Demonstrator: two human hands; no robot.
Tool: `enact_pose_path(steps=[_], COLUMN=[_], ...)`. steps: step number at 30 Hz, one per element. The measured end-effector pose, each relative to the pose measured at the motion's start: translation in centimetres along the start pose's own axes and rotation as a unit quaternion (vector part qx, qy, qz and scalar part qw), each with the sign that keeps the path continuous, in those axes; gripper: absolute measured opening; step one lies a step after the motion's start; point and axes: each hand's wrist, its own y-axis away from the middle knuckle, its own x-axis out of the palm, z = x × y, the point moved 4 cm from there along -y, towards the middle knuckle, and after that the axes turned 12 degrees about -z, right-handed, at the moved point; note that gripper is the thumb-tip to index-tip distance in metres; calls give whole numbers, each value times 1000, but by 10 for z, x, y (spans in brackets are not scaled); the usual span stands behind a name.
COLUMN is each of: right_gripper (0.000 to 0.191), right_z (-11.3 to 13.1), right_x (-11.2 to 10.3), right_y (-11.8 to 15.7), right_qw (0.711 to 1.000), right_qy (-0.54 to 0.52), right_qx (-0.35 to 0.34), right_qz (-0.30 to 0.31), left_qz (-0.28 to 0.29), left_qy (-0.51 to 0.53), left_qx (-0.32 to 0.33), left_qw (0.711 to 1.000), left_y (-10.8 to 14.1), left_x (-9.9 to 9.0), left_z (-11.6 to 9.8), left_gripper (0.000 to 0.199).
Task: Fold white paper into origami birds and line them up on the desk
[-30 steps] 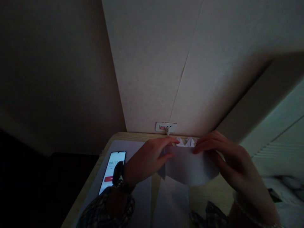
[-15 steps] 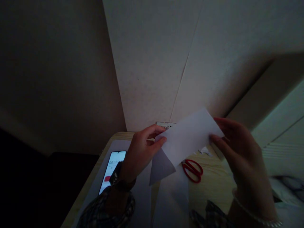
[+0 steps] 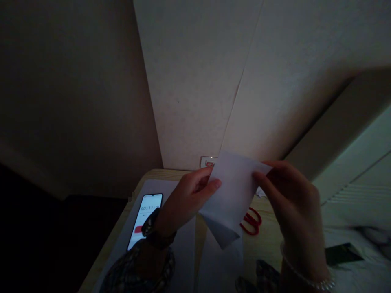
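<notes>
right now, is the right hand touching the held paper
Touching: the head view shows the right hand pinching the held paper at its right corner.

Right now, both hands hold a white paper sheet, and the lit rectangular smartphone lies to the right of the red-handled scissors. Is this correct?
Not quite: the head view shows the lit rectangular smartphone to the left of the red-handled scissors. The left hand and right hand do both hold a white paper sheet.
</notes>
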Motion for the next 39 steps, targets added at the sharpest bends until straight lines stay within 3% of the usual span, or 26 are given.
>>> enact_pose_path(steps=[5, 8, 14, 19, 22, 25, 29, 31, 36, 39], right_gripper=[16, 24, 20, 43, 53, 49, 47, 50, 45, 42], right_z=[0, 2, 5, 12, 15, 15, 12, 13, 16, 16], right_x=[6, 5, -1, 4, 9, 14, 19, 19, 11, 8], right_y=[1, 0, 2, 6, 8, 10, 11, 11, 6, 5], right_qw=[995, 995, 993, 975, 957, 932, 916, 921, 948, 952], right_qy=[49, 24, 0, 45, 69, 72, 86, 77, 78, 84], right_qx=[-78, -95, -115, -217, -278, -334, -350, -345, -309, -293], right_qz=[-26, -12, -2, 8, 53, 121, 178, 164, 10, -33], left_qz=[-54, -80, -123, -138, -141, -125, -107, -102, -117, -107], left_qy=[-34, -13, 19, 17, 9, 10, 11, 6, -13, -13], left_qx=[33, 25, 11, 3, 8, 22, 55, 46, 12, 13], left_qw=[997, 996, 992, 990, 990, 992, 993, 994, 993, 994], left_y=[-1, -3, -3, -2, -2, -1, 0, 0, 1, 1], left_x=[-5, -7, -11, -13, -13, -11, -9, -9, -11, -10], left_z=[-3, -4, -1, 0, -3, -9, -16, -14, -6, -6], left_gripper=[24, 24, 26, 31, 33, 30, 23, 24, 32, 32])
